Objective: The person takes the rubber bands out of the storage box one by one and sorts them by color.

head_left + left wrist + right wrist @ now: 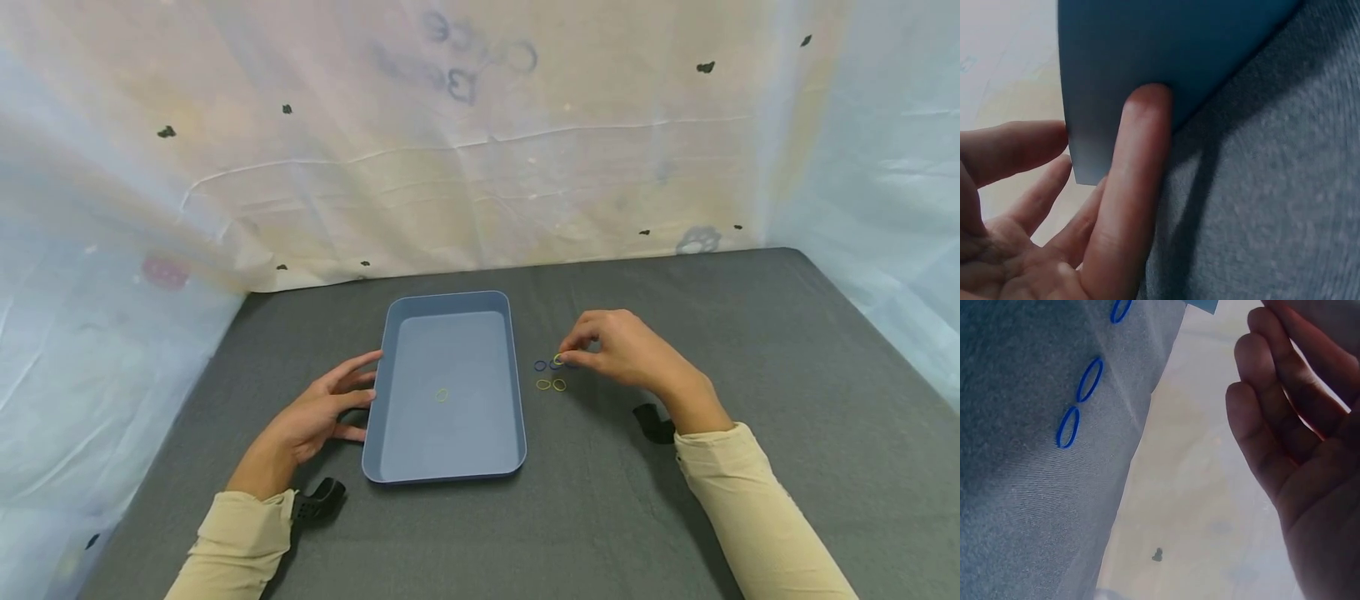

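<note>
A blue-grey tray [450,450] lies on the dark cloth, with one yellow rubber band [442,395] on its floor. My left hand [318,412] rests against the tray's left wall, fingers spread and fairly straight; in the left wrist view, fingertips touch the tray's side [1097,62]. Right of the tray, my right hand [630,350] pinches a yellow rubber band [558,359] between thumb and forefinger, just over the blue bands. Three blue rubber bands [1089,379] show in the right wrist view, where the pinching fingertips are cut off. Two more yellow bands [543,385] lie nearer me.
Dark grey cloth [600,517] covers the table. Pale printed sheeting [480,192] hangs behind the table's far edge and along both sides. A black strap-like device [318,500] sits at each wrist.
</note>
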Motion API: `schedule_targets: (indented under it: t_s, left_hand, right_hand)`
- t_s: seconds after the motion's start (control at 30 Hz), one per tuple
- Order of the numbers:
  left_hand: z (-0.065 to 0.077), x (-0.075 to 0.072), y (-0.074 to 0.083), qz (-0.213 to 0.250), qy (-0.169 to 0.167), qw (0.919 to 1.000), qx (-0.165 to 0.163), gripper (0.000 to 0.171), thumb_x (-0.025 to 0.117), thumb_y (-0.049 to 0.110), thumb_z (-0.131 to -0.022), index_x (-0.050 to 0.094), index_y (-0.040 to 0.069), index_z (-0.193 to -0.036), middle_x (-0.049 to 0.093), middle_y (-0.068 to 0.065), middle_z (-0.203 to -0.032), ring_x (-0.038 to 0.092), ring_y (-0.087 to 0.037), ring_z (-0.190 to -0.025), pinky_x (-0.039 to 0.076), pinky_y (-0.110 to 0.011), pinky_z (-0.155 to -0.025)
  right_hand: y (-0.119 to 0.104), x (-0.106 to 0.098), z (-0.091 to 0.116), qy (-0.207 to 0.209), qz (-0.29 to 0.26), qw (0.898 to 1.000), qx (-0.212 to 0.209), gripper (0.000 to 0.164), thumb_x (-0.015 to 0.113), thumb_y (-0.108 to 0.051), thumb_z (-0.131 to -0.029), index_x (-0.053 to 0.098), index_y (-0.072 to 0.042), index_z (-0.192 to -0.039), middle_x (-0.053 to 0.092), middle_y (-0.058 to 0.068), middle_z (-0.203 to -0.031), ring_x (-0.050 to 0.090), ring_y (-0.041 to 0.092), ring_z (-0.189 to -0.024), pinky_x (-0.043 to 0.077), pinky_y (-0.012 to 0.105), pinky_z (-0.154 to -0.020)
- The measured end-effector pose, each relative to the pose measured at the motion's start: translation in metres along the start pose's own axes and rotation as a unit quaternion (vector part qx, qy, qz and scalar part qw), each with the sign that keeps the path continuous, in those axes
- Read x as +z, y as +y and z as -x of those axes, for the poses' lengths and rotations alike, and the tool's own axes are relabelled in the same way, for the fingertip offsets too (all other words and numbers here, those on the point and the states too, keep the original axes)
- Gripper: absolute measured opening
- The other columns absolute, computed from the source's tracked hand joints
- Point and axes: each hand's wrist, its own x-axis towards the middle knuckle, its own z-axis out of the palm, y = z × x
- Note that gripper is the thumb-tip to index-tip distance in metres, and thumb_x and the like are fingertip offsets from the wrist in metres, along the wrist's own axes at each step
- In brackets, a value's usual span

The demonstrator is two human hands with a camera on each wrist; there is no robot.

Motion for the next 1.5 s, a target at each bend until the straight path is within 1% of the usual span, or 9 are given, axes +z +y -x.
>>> schedule_targets:
  t_s: [0.13,0.27,0.37,0.6,0.8,0.97,1.13,1.4,1.5]
  left_hand:
    - [-0.001,-0.001,-0.001,0.006,0.000,1.0000,-0.001,0.066,0.058,0.018,-0.102,0.026,0.030,-0.158,0.022,-0.014,-0.164,0.049,-0.029,-0.127,0.061,-0.051,-0.083]
    - [0.000,-0.002,-0.001,0.010,-0.006,0.9999,0.003,0.069,0.060,0.018,-0.100,0.025,0.029,-0.159,0.022,-0.015,-0.164,0.053,-0.023,-0.123,0.061,-0.051,-0.084]
    - [0.001,-0.002,0.000,0.015,-0.006,0.9999,0.002,0.070,0.061,0.017,-0.100,0.025,0.029,-0.159,0.022,-0.015,-0.164,0.055,-0.021,-0.120,0.061,-0.051,-0.084]
    - [0.000,-0.001,-0.001,0.020,-0.004,0.9998,0.000,0.070,0.061,0.015,-0.100,0.026,0.028,-0.159,0.022,-0.016,-0.164,0.055,-0.022,-0.120,0.061,-0.051,-0.084]
    - [-0.001,-0.002,-0.003,0.025,-0.005,0.9997,0.003,0.071,0.063,0.016,-0.099,0.027,0.028,-0.158,0.023,-0.016,-0.163,0.057,-0.019,-0.118,0.062,-0.050,-0.083]
    - [-0.001,-0.003,-0.004,0.026,-0.013,0.9995,0.008,0.071,0.063,0.017,-0.099,0.026,0.028,-0.159,0.023,-0.015,-0.164,0.057,-0.017,-0.118,0.062,-0.050,-0.084]
    - [-0.002,-0.005,-0.003,0.028,-0.018,0.9994,0.009,0.071,0.062,0.018,-0.099,0.026,0.028,-0.159,0.021,-0.015,-0.164,0.057,-0.017,-0.119,0.062,-0.049,-0.085]
    - [-0.002,-0.005,-0.003,0.023,-0.017,0.9996,0.005,0.071,0.062,0.018,-0.099,0.025,0.029,-0.159,0.019,-0.015,-0.165,0.055,-0.018,-0.121,0.062,-0.048,-0.084]
    - [-0.003,-0.005,-0.003,0.022,-0.014,0.9997,0.003,0.071,0.063,0.018,-0.099,0.026,0.030,-0.159,0.020,-0.014,-0.165,0.054,-0.019,-0.123,0.062,-0.048,-0.084]
  right_hand:
    - [0.002,0.000,0.000,-0.007,0.004,1.000,0.005,0.005,0.076,-0.022,-0.088,0.080,-0.023,-0.092,0.069,-0.008,-0.091,0.061,0.008,-0.079,0.051,0.030,-0.070]
    - [0.006,0.001,0.000,-0.028,0.007,0.999,0.021,0.005,0.076,-0.020,-0.089,0.080,-0.022,-0.091,0.069,-0.007,-0.091,0.061,0.008,-0.079,0.051,0.029,-0.069]
    - [0.009,0.002,0.001,-0.044,0.003,0.998,0.032,0.005,0.075,-0.021,-0.090,0.080,-0.021,-0.091,0.070,-0.005,-0.093,0.061,0.007,-0.078,0.051,0.028,-0.069]
    - [0.014,0.004,0.003,-0.056,-0.011,0.998,0.037,0.005,0.075,-0.021,-0.090,0.079,-0.020,-0.092,0.070,-0.005,-0.094,0.061,0.006,-0.079,0.050,0.026,-0.068]
    - [0.015,0.005,0.003,-0.064,-0.015,0.997,0.041,0.005,0.075,-0.021,-0.090,0.079,-0.019,-0.091,0.071,-0.004,-0.094,0.060,0.006,-0.077,0.050,0.025,-0.066]
    - [0.018,0.006,0.004,-0.076,-0.006,0.996,0.051,0.006,0.075,-0.020,-0.090,0.079,-0.017,-0.092,0.073,-0.003,-0.095,0.062,0.007,-0.080,0.052,0.027,-0.068]
    - [0.019,0.009,0.002,-0.079,0.006,0.996,0.047,0.005,0.076,-0.019,-0.088,0.079,-0.016,-0.090,0.074,-0.004,-0.093,0.063,0.007,-0.080,0.054,0.028,-0.069]
    - [0.020,0.014,0.000,-0.100,0.018,0.993,0.061,0.005,0.075,-0.019,-0.089,0.079,-0.017,-0.087,0.074,-0.003,-0.092,0.060,0.007,-0.077,0.053,0.028,-0.069]
    - [0.020,0.015,0.000,-0.105,0.020,0.993,0.059,0.006,0.075,-0.019,-0.089,0.079,-0.016,-0.087,0.073,-0.003,-0.091,0.060,0.007,-0.076,0.053,0.028,-0.067]
